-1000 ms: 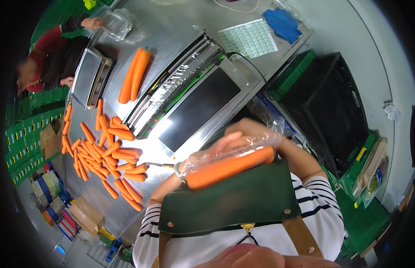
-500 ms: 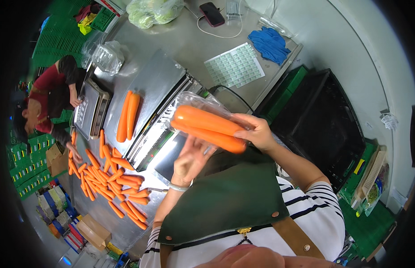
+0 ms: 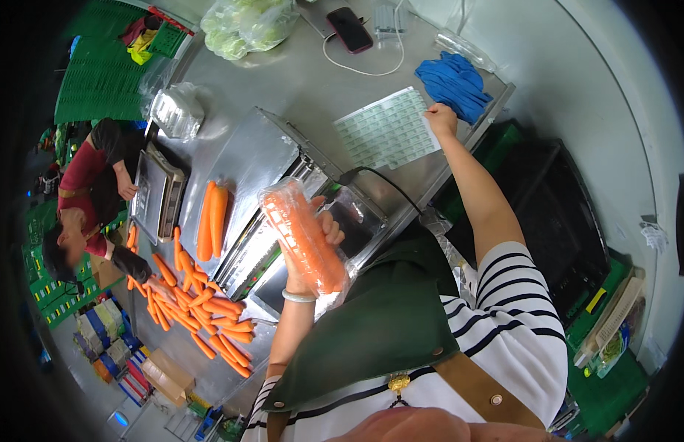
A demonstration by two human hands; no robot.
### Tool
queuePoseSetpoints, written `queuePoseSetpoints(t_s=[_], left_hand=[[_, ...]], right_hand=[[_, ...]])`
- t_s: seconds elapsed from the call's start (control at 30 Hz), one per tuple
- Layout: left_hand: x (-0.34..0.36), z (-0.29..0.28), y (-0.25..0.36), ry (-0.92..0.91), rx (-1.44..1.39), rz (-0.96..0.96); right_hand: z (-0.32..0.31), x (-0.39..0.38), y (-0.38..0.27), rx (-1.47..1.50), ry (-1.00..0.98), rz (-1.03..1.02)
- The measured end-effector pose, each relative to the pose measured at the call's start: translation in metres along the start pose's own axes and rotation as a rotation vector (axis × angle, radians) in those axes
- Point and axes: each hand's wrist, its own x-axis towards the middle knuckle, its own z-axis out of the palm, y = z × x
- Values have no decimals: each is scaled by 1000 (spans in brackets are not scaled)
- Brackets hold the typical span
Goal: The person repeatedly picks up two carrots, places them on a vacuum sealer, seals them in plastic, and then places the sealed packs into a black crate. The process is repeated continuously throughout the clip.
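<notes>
My left hand point(image 3: 326, 227) is wrapped round a film-wrapped pack of carrots point(image 3: 304, 239), held tilted above the wrapping machine point(image 3: 265, 258). Clear shiny film covers the side of the pack that shows. Farther right, my right hand point(image 3: 443, 120) is closed in a pinch at the right edge of a sheet of small pale green labels point(image 3: 386, 132). Whether a single label is between the fingertips, I cannot tell. Two large loose carrots point(image 3: 212, 221) lie side by side on the metal surface left of the machine.
A heap of carrots point(image 3: 202, 306) covers the left of the table, with a co-worker's hand point(image 3: 161, 286) in it. Beside it stands a scale point(image 3: 156, 195). A blue cloth point(image 3: 454, 85), a phone point(image 3: 349, 31) and bagged vegetables point(image 3: 246, 26) lie farther back. A black crate point(image 3: 533, 221) stands right.
My right hand has left the carrots and reached out to the label sheet. The pack, now in my left hand alone, has turned steeper, with its filmed side showing. The co-worker's hand moved into the heap.
</notes>
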Motion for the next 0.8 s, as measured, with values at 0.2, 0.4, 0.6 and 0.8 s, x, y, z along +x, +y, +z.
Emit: queuePoseSetpoints(t_s=[0.2,0.4,0.6,0.8], left_hand=[[6,-32,-3,-234,-236,-88],[-3,-1,-3,-9,174,-23],[-6,-17,-11,-198,82,-55],[-1,40,-72,-141,623,-46]], right_hand=[[-2,-38,-34,-212,102,-412],[-103,-228,-205,1098,-1062,234],[-67,-302,-173,796,-644,-155],[-150,-330,-130,935,-348,-46]])
